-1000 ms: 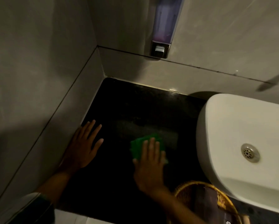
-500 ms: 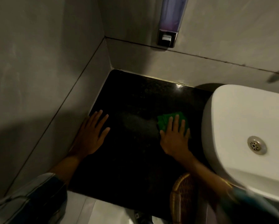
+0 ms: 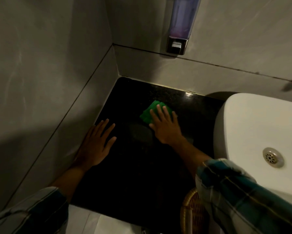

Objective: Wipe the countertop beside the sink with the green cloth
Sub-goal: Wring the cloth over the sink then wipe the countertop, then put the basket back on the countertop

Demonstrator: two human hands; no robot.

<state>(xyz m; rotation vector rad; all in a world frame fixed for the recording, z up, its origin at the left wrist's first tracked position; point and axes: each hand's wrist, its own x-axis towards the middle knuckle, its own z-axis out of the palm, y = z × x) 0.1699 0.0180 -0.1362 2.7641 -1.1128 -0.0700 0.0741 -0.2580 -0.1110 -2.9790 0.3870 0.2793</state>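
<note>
Right now the right hand (image 3: 165, 126) lies flat, fingers spread, pressing the green cloth (image 3: 152, 112) onto the black countertop (image 3: 142, 166) at centre frame; it pins the cloth under its fingers without closing round it. Most of the cloth shows beyond the fingertips toward the upper left, its long axis slanting from lower left to upper right. The left hand (image 3: 96, 146) rests open and empty, palm down, by the wall at left. The white sink (image 3: 253, 125) stands to the right. Unwiped-looking counter lies toward the back corner, so the right hand is better placed.
</note>
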